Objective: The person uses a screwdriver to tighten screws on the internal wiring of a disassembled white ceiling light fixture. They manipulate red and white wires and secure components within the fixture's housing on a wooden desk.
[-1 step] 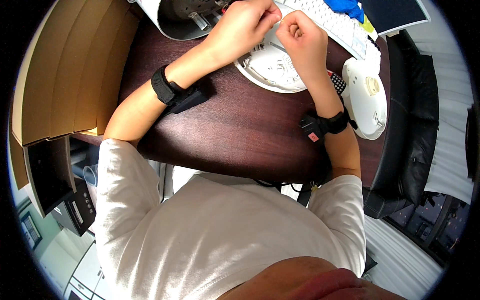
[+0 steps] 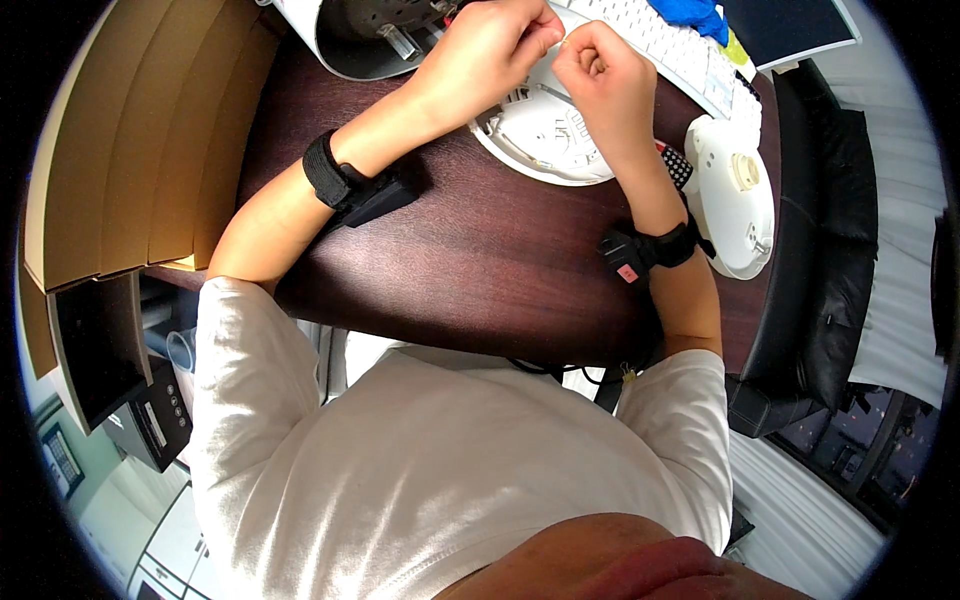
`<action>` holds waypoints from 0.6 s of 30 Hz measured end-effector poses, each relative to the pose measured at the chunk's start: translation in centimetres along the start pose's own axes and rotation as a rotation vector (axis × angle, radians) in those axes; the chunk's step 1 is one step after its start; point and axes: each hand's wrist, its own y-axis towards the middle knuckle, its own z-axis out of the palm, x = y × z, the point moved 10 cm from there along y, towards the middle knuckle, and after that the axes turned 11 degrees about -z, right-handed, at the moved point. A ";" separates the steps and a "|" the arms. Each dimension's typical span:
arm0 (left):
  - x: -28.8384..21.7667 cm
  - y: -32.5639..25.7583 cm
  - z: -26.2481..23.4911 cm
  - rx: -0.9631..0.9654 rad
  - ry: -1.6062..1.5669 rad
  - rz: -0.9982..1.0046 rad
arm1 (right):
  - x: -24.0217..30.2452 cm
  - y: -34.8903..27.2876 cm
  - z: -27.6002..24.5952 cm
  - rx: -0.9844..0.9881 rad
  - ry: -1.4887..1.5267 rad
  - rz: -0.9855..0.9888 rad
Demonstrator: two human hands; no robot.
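My left hand [image 2: 500, 45] and my right hand [image 2: 612, 85] meet near the top edge, fingertips almost touching. Both are closed in a pinch. A tiny yellowish bit shows between the fingertips, too small to name. Beneath them lies a round white plastic housing [image 2: 535, 160], its ribbed inside facing up and its far part covered by my hands. To the upper left, a pale cylindrical shell [image 2: 335, 55] lies with its open end toward me; metal parts show inside it. A white plastic cover [image 2: 720, 215] with a round cream boss rests beyond my right forearm.
A white keyboard [image 2: 690, 65] stands behind my right hand, with a blue cloth [image 2: 695, 18] over it and a dark screen [image 2: 800, 25] beside. Cardboard boxes [image 2: 140, 150] line the left side of the dark wooden table [image 2: 480, 260]. A black chair [image 2: 825, 220] stands right.
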 end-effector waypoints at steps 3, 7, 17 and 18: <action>-0.9 0.2 -0.6 0.018 0.017 0.018 | -0.6 0.1 -0.2 -0.027 0.063 0.008; -1.6 0.4 -0.8 0.072 0.066 -0.002 | -0.8 0.2 -0.3 0.010 0.087 0.059; -3.2 -0.7 -0.9 -0.044 0.284 0.239 | 0.1 0.3 0.0 0.062 0.038 0.002; -3.3 -0.8 -0.8 -0.049 0.302 0.244 | 0.3 0.3 0.0 0.062 0.025 -0.013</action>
